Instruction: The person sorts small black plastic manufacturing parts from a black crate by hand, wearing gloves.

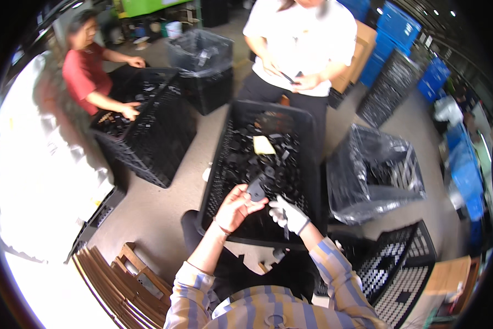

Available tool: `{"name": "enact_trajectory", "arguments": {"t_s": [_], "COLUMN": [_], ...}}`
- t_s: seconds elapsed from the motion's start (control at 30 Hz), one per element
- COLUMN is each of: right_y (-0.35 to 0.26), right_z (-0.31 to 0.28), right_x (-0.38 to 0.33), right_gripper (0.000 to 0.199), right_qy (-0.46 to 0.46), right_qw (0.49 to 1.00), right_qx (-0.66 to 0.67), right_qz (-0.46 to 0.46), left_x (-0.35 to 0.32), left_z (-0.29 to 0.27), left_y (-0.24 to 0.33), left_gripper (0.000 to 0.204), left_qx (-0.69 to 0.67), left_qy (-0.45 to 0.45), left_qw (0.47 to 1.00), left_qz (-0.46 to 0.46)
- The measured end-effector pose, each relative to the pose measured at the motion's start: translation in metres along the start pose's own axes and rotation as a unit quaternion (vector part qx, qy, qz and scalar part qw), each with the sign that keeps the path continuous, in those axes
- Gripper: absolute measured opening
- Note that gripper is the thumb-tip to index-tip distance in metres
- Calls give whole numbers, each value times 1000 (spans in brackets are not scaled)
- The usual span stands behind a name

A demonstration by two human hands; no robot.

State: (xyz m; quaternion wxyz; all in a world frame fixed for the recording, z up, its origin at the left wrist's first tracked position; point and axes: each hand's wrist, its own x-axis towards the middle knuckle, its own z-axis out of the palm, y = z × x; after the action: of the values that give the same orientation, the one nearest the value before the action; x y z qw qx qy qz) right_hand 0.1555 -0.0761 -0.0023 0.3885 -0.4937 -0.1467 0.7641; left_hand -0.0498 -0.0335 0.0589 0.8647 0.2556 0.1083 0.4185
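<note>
The bare left hand (236,209) grips a dark grey, flat, rounded part (255,190) above a deep, black, rectangular plastic crate (311,170) holding small black pieces (238,159). The white-gloved right hand (289,215) is near the part, fingers curled; whether it grips anything cannot be determined.

Left hand (237,209) pinching, right hand (288,214) (gloved) curled nearby, forearms (207,251) angled inward

Blue, tan, grey plaid shirt (246,312); 1 white glove (291,216), right; dark trousers (230,272).
</note>
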Motion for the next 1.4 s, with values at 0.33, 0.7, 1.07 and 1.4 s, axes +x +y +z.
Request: {"name": "enact_trajectory", "arguments": {"t_s": [0.33, 0.7, 1.07, 1.4], "right_y": [11, -68, -55, -56], "right_z": [16, 97, 129, 135], "right_x": [-17, -134, -169, -166], "right_gripper": [47, 17, 28, 29], "right_qy": [1, 129, 181, 166], "right_qw": [976, 537, 275, 246], "right_qx": [-219, -669, -793, -814], "right_qz": [24, -497, -513, -500], "left_x": [-51, -58, -60, -60], "left_z": [10, 33, 47, 45], "left_y": [10, 20, 8, 6], "left_gripper": [39, 41, 53, 47], "left_qx": [-89, 47, 101, 166], "left_qy": [-34, -44, -29, -17], "left_qw": [995, 994, 990, 978], "left_qz": [32, 87, 90, 122]}}
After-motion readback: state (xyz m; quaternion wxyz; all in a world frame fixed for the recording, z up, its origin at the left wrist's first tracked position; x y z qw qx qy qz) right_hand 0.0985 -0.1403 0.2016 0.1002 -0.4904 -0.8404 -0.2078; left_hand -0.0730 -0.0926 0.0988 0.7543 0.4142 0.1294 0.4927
